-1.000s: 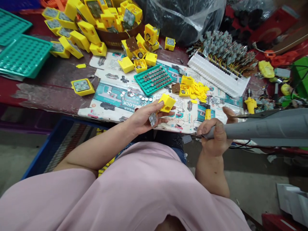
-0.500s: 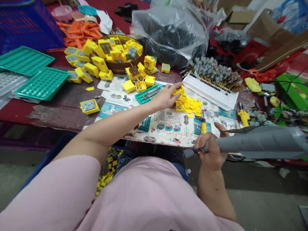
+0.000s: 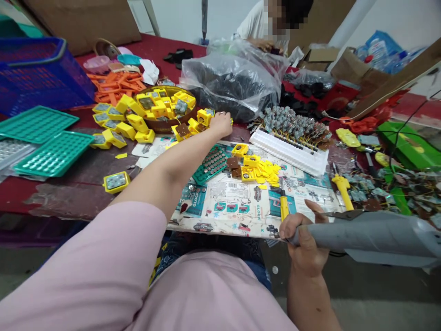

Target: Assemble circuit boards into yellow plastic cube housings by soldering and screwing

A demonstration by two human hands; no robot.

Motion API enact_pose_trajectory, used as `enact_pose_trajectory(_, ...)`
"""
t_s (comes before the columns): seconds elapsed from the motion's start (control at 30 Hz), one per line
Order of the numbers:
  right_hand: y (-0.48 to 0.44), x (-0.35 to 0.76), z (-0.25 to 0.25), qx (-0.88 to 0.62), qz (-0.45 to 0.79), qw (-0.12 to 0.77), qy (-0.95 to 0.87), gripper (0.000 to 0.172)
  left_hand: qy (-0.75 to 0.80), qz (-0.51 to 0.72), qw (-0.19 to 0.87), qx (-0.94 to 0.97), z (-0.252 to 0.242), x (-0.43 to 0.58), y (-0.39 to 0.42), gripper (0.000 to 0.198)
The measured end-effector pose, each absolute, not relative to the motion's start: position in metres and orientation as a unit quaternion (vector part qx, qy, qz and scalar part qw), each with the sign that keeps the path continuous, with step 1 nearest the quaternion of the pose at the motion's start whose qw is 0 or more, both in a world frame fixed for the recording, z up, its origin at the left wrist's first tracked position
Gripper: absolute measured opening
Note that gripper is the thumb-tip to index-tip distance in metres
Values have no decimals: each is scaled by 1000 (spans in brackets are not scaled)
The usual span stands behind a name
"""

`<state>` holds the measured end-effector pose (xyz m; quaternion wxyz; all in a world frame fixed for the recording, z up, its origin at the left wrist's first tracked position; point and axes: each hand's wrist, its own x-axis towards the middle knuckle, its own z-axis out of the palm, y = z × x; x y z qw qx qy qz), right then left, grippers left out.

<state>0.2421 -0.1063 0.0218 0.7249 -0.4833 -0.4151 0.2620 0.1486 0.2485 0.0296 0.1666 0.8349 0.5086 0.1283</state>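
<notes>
My left hand (image 3: 221,125) reaches far forward, fingers curled down over a small yellow plastic box (image 3: 232,122) beside the heap; most of the box is hidden. Against the table's front edge, my right hand (image 3: 305,241) wraps round the narrow end of a long grey plastic body (image 3: 375,234) with a flat fin. Between the hands lie a green tray (image 3: 211,165) of round metal discs, two brown pieces (image 3: 233,166), open yellow boxes (image 3: 240,150) and a pile of flat yellow pieces (image 3: 267,174). A yellow-handled tool (image 3: 284,207) lies near my right hand.
A round tin (image 3: 161,123) heaped with yellow boxes stands behind my left forearm. Beyond are a plastic bag (image 3: 230,78) of dark parts and a blue basket (image 3: 41,76). A white rack (image 3: 289,151) borders wired parts. Another person (image 3: 253,23) sits across the table.
My left hand has moved forward and a little left, from the open yellow boxes to the single box by the heap. The view has tilted up. My right hand keeps its hold.
</notes>
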Motion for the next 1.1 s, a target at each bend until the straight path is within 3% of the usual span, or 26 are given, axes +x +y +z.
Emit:
enact_pose_trajectory(0.2, -108, 246, 16, -506, 273, 707, -412, 45, 508, 146, 231, 817, 20, 160, 268, 60)
enact_pose_trajectory(0.37, -105, 250, 12, -508, 274, 702, -418, 47, 470, 219, 337, 786, 42, 151, 241, 49)
enact_pose_trajectory(0.43, -103, 250, 11, -509, 276, 697, -423, 47, 438, 241, 436, 749, 52, 135, 212, 52)
enact_pose_trajectory(0.53, -101, 248, 11, -492, 282, 700, -434, 47, 336, 271, 747, 506, 60, 102, 156, 54)
enact_pose_trajectory(0.6, -100, 244, 13, -476, 285, 706, -439, 46, 311, 249, 819, 414, 60, 80, 121, 49)
enact_pose_trajectory(0.7, -101, 238, 16, -468, 294, 708, -440, 45, 298, 241, 846, 370, 53, 58, 85, 46)
enact_pose_trajectory(1.1, -109, 223, 23, -468, 289, 712, -437, 42, 303, 292, 797, 433, 35, 45, 36, 47)
